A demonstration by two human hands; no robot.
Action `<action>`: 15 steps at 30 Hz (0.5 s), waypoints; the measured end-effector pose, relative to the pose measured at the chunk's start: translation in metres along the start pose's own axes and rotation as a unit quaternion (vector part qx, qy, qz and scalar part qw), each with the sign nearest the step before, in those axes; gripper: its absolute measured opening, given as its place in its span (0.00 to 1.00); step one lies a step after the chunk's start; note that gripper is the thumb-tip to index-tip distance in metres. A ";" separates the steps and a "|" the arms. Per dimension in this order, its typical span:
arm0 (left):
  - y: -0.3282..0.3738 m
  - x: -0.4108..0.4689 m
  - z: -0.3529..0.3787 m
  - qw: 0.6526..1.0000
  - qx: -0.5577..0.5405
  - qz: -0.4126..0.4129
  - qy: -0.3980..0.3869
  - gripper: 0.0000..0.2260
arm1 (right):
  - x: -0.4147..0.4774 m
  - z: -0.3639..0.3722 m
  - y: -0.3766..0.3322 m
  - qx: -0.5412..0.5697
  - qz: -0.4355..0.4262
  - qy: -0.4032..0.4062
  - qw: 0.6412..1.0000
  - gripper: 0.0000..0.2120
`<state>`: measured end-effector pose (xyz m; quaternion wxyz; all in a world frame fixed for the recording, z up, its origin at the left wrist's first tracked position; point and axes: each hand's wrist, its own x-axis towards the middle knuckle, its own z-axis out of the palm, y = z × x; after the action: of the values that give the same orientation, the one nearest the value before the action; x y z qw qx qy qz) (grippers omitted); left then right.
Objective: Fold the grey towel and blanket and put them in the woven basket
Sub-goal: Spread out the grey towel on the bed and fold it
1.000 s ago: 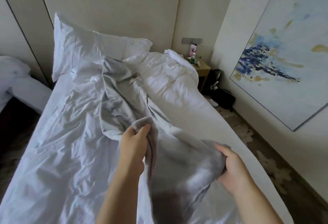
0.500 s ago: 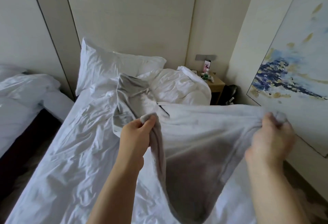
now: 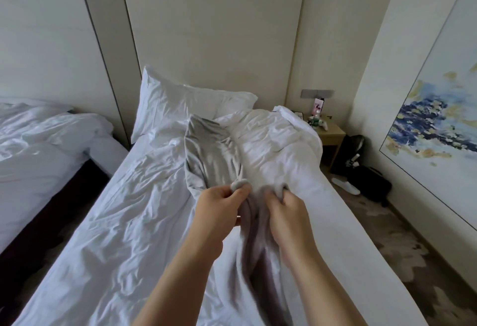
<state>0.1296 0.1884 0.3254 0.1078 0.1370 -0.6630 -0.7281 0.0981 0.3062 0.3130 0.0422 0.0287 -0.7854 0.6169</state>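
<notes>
Left hand [image 3: 219, 209] and right hand [image 3: 286, 212] pinch top corners of the grey towel [image 3: 254, 248], seemingly soft, light and limp.

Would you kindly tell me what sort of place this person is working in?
Probably a twin hotel bedroom: a bed with rumpled white linen, a second matching bed to its left, a small bedside table by the headboard wall, and a large abstract painting on the right wall.

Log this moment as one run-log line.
left hand: grips grey towel corner | right hand: grips other corner | hands: close together
</notes>
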 end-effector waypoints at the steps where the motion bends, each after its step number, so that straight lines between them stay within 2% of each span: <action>1: 0.000 -0.001 -0.001 1.000 -0.001 0.000 -0.006 0.13 | 0.004 -0.003 0.000 0.024 0.010 0.026 0.999 0.13; 3: 0.000 -0.003 -0.006 1.000 0.003 0.003 -0.014 0.14 | 0.013 -0.014 0.001 0.084 0.033 0.120 0.989 0.12; 5: 0.001 -0.004 -0.010 1.000 0.001 0.001 -0.009 0.14 | 0.017 -0.022 -0.002 0.139 0.025 0.229 0.963 0.13; 6: 0.000 -0.004 -0.012 1.000 0.000 0.000 -0.007 0.14 | 0.016 -0.022 -0.004 0.147 -0.001 0.254 0.956 0.12; 7: 0.001 -0.004 -0.012 1.000 -0.002 -0.002 -0.007 0.15 | 0.013 -0.019 -0.006 0.128 -0.039 0.240 0.962 0.11; 8: 0.001 -0.003 -0.011 1.000 -0.001 -0.003 -0.004 0.16 | 0.010 -0.013 -0.006 0.080 -0.083 0.183 0.976 0.09; 9: 0.001 -0.003 -0.010 1.000 -0.002 -0.002 0.004 0.17 | 0.005 -0.005 -0.005 0.017 -0.123 0.081 0.989 0.10; 11: -0.001 -0.001 -0.011 0.999 0.011 0.000 0.035 0.22 | -0.005 0.011 -0.001 -0.067 -0.168 -0.140 0.974 0.15; 12: -0.001 0.000 -0.013 0.999 0.023 0.002 0.046 0.25 | -0.008 0.015 0.000 -0.080 -0.177 -0.194 0.962 0.18; 15: -0.002 0.000 -0.014 0.999 0.007 -0.003 0.045 0.23 | -0.007 0.016 0.003 -0.096 -0.204 -0.189 0.956 0.18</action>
<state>0.1350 0.1753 0.3226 0.1345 0.1729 -0.6620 -0.7167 0.1045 0.2914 0.3059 0.0203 0.3000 -0.8118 0.5006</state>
